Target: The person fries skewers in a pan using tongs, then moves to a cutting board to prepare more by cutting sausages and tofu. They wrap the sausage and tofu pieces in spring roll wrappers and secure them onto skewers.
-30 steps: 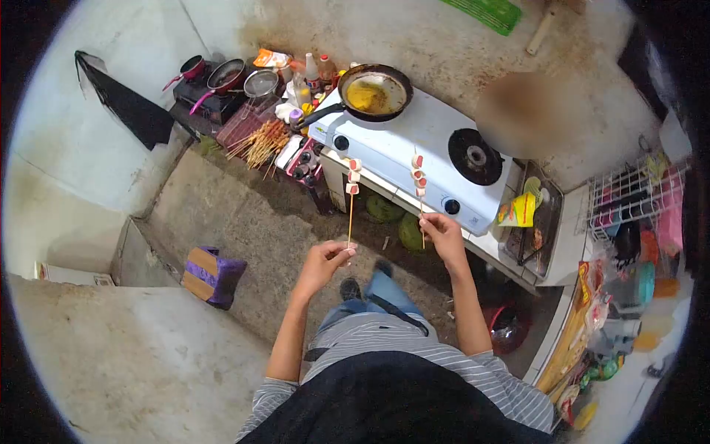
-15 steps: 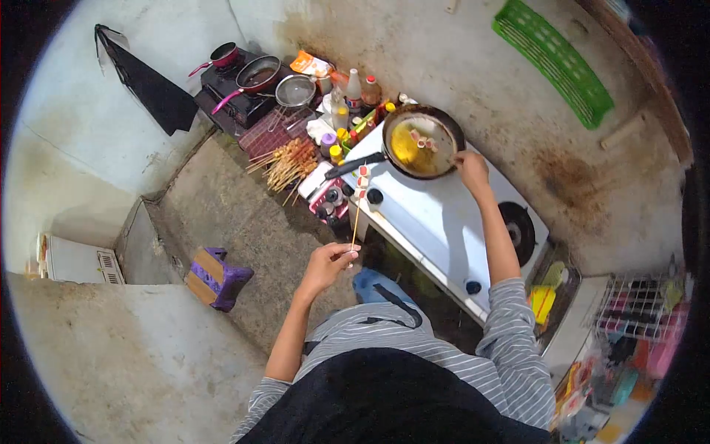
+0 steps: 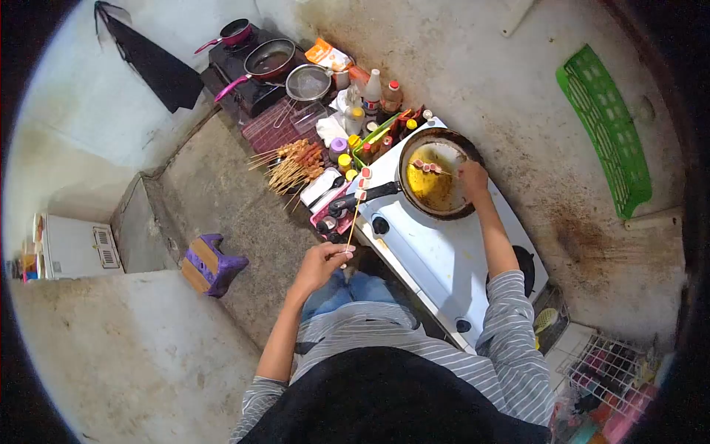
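Observation:
My left hand (image 3: 322,265) is closed on the thin stick of a food skewer (image 3: 364,183), which points up and away with red-and-white pieces near its tip. My right hand (image 3: 472,181) is closed over the right side of a dark-rimmed frying pan (image 3: 455,148). It grips the stick end of a second skewer (image 3: 429,168), whose similar pieces are at the yellow oil (image 3: 423,185) in the pan. The pan sits on a white gas stove (image 3: 436,244), its black handle (image 3: 370,194) pointing left toward the left-hand skewer.
A pile of browned skewers (image 3: 294,166) lies left of the stove, near bottles (image 3: 371,92) and a pink-edged container (image 3: 325,185). Farther back are a sieve (image 3: 308,82) and a pink-handled pan (image 3: 270,59). A purple stool (image 3: 214,263) stands on the floor.
My view has shifted, so the stove and wall things appear displaced. The skewer in the pan shows more of its length, its pieces now in a row. Both hands keep their holds.

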Demonstrator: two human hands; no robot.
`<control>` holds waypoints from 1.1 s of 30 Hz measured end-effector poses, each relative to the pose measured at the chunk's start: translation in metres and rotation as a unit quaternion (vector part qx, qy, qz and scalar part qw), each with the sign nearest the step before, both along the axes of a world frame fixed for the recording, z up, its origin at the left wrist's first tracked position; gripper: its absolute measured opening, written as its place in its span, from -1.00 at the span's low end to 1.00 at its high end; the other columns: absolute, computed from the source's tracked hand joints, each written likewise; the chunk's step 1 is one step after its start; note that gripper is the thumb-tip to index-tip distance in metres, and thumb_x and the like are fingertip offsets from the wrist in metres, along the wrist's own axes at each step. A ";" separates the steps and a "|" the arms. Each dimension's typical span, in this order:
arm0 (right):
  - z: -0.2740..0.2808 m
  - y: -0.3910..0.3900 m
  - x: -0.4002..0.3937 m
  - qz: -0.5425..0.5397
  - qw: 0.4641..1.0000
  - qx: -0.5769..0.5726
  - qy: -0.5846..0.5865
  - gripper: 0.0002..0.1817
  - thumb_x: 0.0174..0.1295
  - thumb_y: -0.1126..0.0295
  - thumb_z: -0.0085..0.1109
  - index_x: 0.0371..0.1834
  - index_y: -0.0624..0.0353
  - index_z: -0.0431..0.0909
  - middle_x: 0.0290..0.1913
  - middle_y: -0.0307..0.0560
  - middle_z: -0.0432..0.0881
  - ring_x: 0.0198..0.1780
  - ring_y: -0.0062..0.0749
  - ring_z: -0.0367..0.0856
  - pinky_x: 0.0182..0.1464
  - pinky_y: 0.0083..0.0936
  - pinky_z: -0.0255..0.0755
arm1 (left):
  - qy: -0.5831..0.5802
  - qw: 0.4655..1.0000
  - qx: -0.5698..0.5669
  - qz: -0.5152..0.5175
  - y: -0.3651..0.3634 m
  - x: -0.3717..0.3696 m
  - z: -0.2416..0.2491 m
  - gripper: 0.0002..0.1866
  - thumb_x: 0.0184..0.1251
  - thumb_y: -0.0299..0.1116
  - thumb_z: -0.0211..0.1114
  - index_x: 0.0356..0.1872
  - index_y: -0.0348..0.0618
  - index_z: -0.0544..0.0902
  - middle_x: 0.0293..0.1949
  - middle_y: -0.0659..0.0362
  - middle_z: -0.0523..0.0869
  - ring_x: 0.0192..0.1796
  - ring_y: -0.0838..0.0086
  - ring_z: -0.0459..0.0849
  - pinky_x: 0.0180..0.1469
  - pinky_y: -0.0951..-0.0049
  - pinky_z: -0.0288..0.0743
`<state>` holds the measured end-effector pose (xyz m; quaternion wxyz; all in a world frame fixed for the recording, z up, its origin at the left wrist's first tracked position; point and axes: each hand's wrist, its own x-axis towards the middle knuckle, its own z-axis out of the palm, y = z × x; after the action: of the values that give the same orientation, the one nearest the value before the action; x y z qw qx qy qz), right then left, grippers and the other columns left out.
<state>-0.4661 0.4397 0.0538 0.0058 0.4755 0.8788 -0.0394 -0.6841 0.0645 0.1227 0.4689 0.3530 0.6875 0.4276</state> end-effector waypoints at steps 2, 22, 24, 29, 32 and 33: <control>0.017 -0.008 0.002 -0.024 1.000 0.004 0.016 -0.86 0.02 0.39 0.04 -0.51 0.12 0.61 -0.41 0.09 0.60 -0.30 -0.06 0.60 -0.22 -0.20 0.46 | -0.023 1.000 0.005 -0.004 0.009 -0.005 0.001 -0.78 0.16 -0.39 0.24 -0.17 -0.22 0.63 -0.42 0.16 0.63 -0.43 0.60 0.55 -0.35 0.58 0.42; 0.074 -0.226 -0.038 -0.145 0.756 -0.342 0.539 -0.77 0.17 0.37 0.13 -0.16 0.24 0.57 -0.39 -0.30 0.60 -0.36 -0.66 0.50 -0.28 -0.66 0.40 | -0.059 0.959 0.049 -0.274 0.099 0.013 -0.006 -0.71 0.17 -0.31 0.26 -0.13 -0.26 0.60 -0.41 0.21 0.64 -0.40 0.68 0.52 -0.30 0.61 0.41; 0.077 -0.209 -0.028 -0.174 0.766 -0.324 0.528 -0.79 0.15 0.40 0.13 -0.18 0.24 0.57 -0.39 -0.23 0.61 -0.37 -0.56 0.54 -0.30 -0.61 0.41 | -0.016 0.959 0.085 -0.271 0.097 0.012 -0.005 -0.68 0.17 -0.29 0.26 -0.10 -0.26 0.58 -0.37 0.20 0.64 -0.36 0.67 0.52 -0.28 0.60 0.41; 0.074 -0.133 0.001 -0.118 0.968 -0.029 0.220 -0.86 0.04 0.47 0.08 -0.35 0.25 0.58 -0.40 0.14 0.58 -0.39 -0.05 0.58 -0.32 -0.32 0.45 | -0.120 0.930 -0.025 -0.346 0.065 -0.035 -0.021 -0.61 0.17 -0.21 0.26 -0.07 -0.27 0.55 -0.29 0.18 0.64 -0.29 0.60 0.54 -0.21 0.56 0.42; 0.034 -0.110 0.007 -0.079 0.987 0.051 0.133 -0.88 0.01 0.46 0.07 -0.44 0.23 0.59 -0.42 0.19 0.55 -0.38 0.05 0.55 -0.30 -0.21 0.43 | -0.072 0.955 0.000 -0.286 0.033 -0.060 -0.075 -0.69 0.14 -0.20 0.27 -0.23 -0.24 0.61 -0.54 0.23 0.56 -0.47 0.63 0.45 -0.38 0.56 0.37; 0.028 -0.106 0.005 -0.070 0.991 0.059 0.101 -0.88 0.01 0.43 0.08 -0.46 0.20 0.60 -0.44 0.17 0.55 -0.37 0.04 0.53 -0.30 -0.15 0.40 | -0.071 0.957 0.000 -0.283 0.025 -0.070 -0.090 -0.69 0.14 -0.20 0.27 -0.23 -0.24 0.61 -0.54 0.23 0.56 -0.47 0.63 0.45 -0.38 0.56 0.37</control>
<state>-0.4608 0.3340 0.0818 -0.1136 0.5292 0.8401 -0.0358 -0.7536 0.0891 0.0325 0.6179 0.5020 0.5247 0.3016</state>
